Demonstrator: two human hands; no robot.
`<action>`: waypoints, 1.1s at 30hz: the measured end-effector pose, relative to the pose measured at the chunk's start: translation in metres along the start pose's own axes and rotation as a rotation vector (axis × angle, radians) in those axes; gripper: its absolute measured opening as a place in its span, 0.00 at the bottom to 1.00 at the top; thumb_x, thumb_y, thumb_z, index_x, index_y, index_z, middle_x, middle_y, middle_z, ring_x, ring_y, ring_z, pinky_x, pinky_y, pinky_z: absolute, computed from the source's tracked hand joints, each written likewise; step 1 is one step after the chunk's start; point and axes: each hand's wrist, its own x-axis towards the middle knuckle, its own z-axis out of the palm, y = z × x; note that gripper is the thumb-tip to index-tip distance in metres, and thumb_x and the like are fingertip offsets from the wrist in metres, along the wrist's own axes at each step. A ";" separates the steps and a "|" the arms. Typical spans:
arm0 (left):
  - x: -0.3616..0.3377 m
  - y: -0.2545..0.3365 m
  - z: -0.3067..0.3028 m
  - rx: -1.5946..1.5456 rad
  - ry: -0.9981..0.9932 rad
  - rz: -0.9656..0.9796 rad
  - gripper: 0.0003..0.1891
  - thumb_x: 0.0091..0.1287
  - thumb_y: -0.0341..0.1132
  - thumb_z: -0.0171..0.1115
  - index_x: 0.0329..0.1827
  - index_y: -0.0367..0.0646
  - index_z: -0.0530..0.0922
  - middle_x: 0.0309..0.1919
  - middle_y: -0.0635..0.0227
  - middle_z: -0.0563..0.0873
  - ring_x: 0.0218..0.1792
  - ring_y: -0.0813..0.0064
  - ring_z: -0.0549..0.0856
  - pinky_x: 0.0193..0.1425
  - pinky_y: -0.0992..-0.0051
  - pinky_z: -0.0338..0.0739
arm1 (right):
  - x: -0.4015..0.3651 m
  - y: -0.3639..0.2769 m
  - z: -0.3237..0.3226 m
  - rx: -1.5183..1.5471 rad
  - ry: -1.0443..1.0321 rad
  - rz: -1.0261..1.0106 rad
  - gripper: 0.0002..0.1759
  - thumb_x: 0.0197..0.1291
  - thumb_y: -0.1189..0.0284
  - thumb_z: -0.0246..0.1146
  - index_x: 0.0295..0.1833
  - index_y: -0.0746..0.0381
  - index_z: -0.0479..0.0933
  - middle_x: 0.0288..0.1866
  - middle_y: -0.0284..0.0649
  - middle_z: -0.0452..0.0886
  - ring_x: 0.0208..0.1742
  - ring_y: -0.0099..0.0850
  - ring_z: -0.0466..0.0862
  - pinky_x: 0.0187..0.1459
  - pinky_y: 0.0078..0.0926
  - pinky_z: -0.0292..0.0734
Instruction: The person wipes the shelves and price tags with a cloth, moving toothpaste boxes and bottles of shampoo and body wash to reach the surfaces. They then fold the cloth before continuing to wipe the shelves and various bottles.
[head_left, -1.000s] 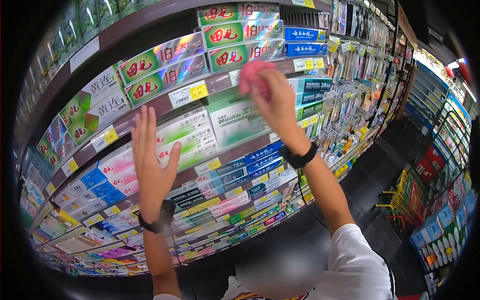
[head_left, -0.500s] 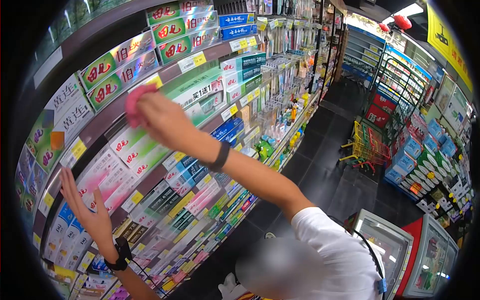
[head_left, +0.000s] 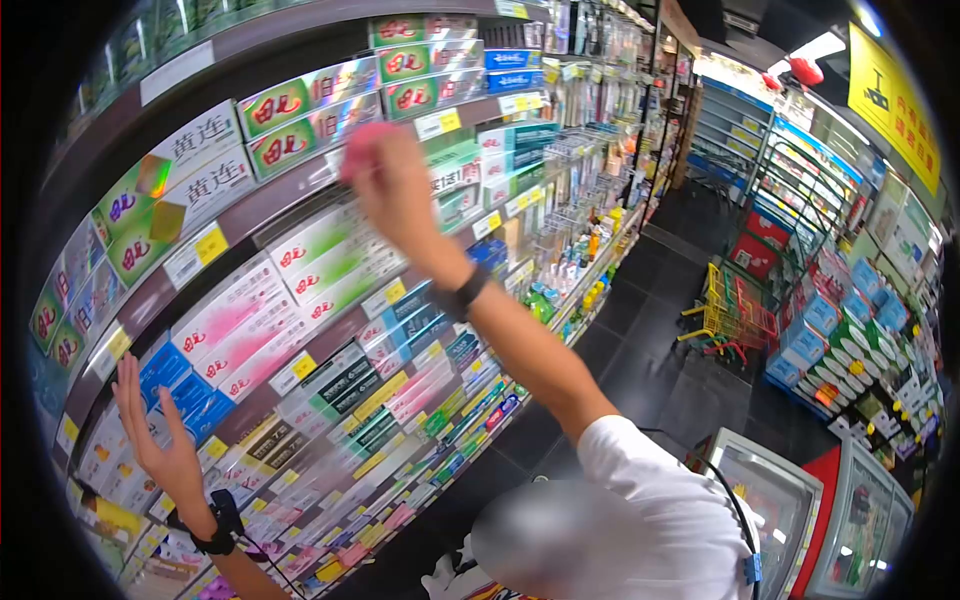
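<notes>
My right hand is closed around a pink cloth, and both are blurred by motion. The cloth is against the dark shelf edge, beside a price label partly hidden behind it. Green-and-white toothpaste boxes lie in stacks below that arm. At lower left, my left hand is open with its fingers stretched out, the tips near a lower shelf edge. It holds nothing. Blue boxes and white boxes lie around it.
Red-and-green boxes are stacked on the shelf above. Yellow-and-white price labels line the edges. Off to the right are a yellow shopping cart, chest freezers and stacked goods beside the dark floor aisle.
My right hand has moved right and up in the view with the pink cloth. My left hand has shifted slightly left and down along the shelving. The view has shifted too.
</notes>
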 end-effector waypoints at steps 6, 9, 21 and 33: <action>0.010 -0.010 0.007 0.142 -0.110 0.001 0.35 0.84 0.37 0.63 0.92 0.42 0.66 0.91 0.58 0.68 0.92 0.55 0.61 0.96 0.46 0.47 | -0.009 -0.078 0.031 0.156 -0.123 -0.127 0.13 0.59 0.83 0.70 0.49 0.64 0.77 0.47 0.51 0.78 0.51 0.56 0.82 0.52 0.51 0.83; 0.005 -0.017 0.011 0.201 -0.153 0.025 0.38 0.83 0.39 0.64 0.93 0.42 0.63 0.93 0.59 0.65 0.93 0.54 0.59 0.96 0.45 0.44 | -0.004 -0.033 0.008 0.096 -0.129 -0.089 0.13 0.63 0.83 0.67 0.52 0.63 0.80 0.48 0.50 0.82 0.51 0.55 0.83 0.54 0.51 0.80; 0.008 -0.003 0.007 0.203 -0.120 0.002 0.42 0.77 0.35 0.69 0.93 0.43 0.63 0.92 0.56 0.66 0.92 0.49 0.60 0.95 0.44 0.50 | -0.012 -0.120 0.061 0.139 -0.103 -0.025 0.15 0.62 0.82 0.70 0.55 0.69 0.80 0.51 0.53 0.80 0.53 0.56 0.83 0.54 0.50 0.82; 0.008 -0.002 -0.010 0.264 -0.198 -0.008 0.44 0.77 0.42 0.69 0.94 0.47 0.61 0.92 0.61 0.65 0.93 0.54 0.60 0.95 0.44 0.51 | 0.002 -0.115 0.053 0.227 -0.218 0.083 0.15 0.64 0.82 0.71 0.56 0.66 0.83 0.52 0.52 0.84 0.51 0.54 0.86 0.54 0.46 0.83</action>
